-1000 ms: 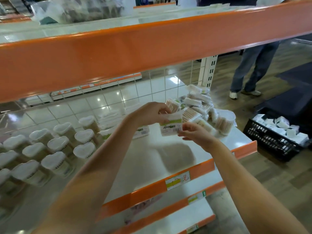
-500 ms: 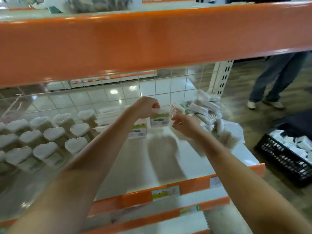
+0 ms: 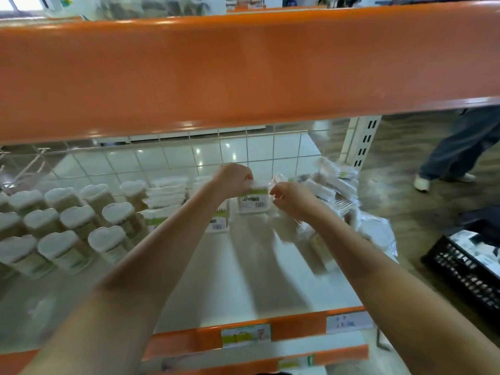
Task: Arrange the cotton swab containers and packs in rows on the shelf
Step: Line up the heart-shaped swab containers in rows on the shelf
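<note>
My left hand (image 3: 234, 177) grips the top of a white cotton swab pack (image 3: 253, 203) with a green label, standing at the back of the white shelf (image 3: 243, 282). My right hand (image 3: 290, 196) is closed on the pack's right edge. Another labelled pack (image 3: 219, 221) stands just left of it, partly hidden by my left forearm. Stacked flat packs (image 3: 166, 197) lie further left. Several heart-lidded swab containers (image 3: 78, 220) stand in rows on the shelf's left side. A loose pile of swab packs (image 3: 335, 190) lies on the right end.
The orange beam of the upper shelf (image 3: 243, 69) crosses the view above my hands. A wire grid (image 3: 243, 147) backs the shelf. A black crate (image 3: 470, 269) with white packs sits on the floor at right. A person's legs (image 3: 460, 150) stand beyond the shelf post.
Both hands carried the labelled pack from the shelf's middle toward the back, setting it beside the other standing pack. The view shifted downward and left.
</note>
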{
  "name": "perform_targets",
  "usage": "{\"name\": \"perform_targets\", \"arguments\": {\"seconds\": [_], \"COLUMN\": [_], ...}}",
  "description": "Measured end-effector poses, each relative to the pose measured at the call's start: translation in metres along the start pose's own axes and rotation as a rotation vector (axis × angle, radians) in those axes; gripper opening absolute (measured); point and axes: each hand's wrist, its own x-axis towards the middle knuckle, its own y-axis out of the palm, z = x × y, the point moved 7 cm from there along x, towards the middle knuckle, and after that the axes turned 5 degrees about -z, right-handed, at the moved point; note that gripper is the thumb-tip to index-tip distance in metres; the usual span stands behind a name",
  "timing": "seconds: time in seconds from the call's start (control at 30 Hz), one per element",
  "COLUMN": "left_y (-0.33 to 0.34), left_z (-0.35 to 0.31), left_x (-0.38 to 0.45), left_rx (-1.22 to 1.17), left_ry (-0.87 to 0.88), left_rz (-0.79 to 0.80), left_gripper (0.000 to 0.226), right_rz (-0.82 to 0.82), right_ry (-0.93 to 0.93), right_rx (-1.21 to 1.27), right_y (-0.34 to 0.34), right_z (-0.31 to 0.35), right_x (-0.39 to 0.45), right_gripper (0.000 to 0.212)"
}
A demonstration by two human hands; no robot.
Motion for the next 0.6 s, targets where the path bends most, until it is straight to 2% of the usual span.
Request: {"name": "perform_targets", "arguments": {"seconds": [0.23,0.6], "left_y": [0.004,0.008], "left_z": [0.007,0.016], "left_x": [0.013,0.023], "left_rx": [0.010,0.130], "left_ry": [-0.025,-0.114], "left_rz": [0.009,-0.097], "left_gripper": [0.024,0.021], "right_rz": [0.002,-0.108], "right_ry": [0.009,0.003], "right_rx": [0.015,0.021], "right_y": [-0.003,-0.017], "right_z": [-0.011,-0.026], "right_x": [0.011,0.023], "right_gripper": [0.031,0.027]}}
